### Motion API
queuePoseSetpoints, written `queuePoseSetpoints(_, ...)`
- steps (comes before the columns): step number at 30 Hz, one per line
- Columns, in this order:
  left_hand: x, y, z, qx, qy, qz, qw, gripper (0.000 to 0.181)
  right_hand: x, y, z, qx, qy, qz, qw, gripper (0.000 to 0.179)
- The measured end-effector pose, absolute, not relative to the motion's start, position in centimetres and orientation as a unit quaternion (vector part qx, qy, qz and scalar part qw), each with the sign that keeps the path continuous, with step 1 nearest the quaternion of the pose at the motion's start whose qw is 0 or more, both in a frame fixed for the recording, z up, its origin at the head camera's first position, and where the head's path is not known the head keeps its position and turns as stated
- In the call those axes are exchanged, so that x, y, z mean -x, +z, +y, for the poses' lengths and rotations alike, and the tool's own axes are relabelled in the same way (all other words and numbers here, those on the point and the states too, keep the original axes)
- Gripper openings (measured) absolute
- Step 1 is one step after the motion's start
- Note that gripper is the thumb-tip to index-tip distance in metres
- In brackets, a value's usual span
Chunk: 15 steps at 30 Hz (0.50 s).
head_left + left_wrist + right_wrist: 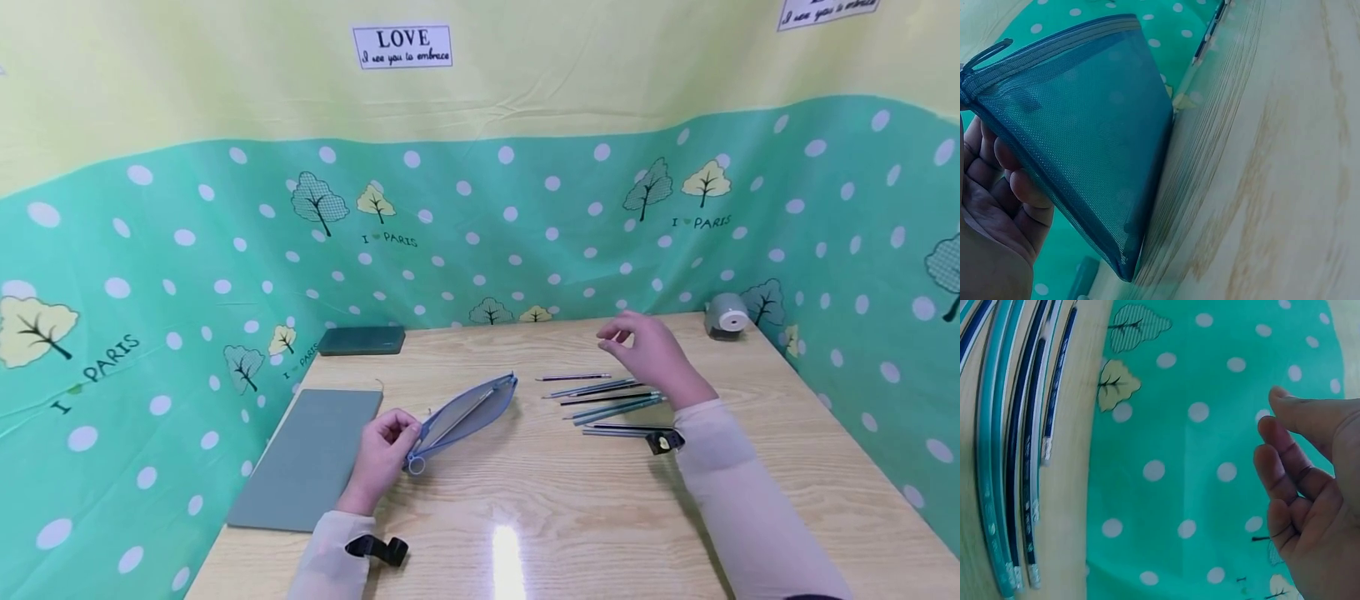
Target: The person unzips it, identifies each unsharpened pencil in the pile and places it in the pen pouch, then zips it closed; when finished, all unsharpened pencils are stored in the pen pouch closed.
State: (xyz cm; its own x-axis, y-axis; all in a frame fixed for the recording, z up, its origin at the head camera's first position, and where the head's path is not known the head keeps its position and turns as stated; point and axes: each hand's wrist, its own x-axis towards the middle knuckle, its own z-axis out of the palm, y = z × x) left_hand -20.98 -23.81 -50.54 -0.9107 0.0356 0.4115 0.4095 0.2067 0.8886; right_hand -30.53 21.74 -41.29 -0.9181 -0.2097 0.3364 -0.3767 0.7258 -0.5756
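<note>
My left hand (382, 454) pinches a blue mesh zip pouch (1085, 131) by its near end, close to the ring on the zipper. Its mouth gapes upward in the head view, and its lower edge comes down close over the table in the left wrist view. Several pencils (618, 410), teal, blue and black, lie spread to the right of the pouch. Above and behind them hovers my right hand (652, 354), thumb and fingers loosely bent with nothing between them. In the right wrist view, pencils (1000, 456) with metal-banded ends lie left of that hand.
A flat grey-green board (311, 458) lies at the table's left edge. Behind it is a dark green case (362, 340). A small grey-and-white pencil sharpener (726, 317) stands at the back right corner. Dotted green cloth (450, 250) hangs around the wooden table (577, 517).
</note>
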Motion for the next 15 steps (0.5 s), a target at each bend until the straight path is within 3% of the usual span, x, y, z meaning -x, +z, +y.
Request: queuePoseSetpoints(15, 21.1, -50.5, -23.7, 0.138, -0.624, -0.752, 0.160, 0.009, 31.8, -43.7, 23.5, -0.144, 0.327, -0.932, 0.055, 0.006)
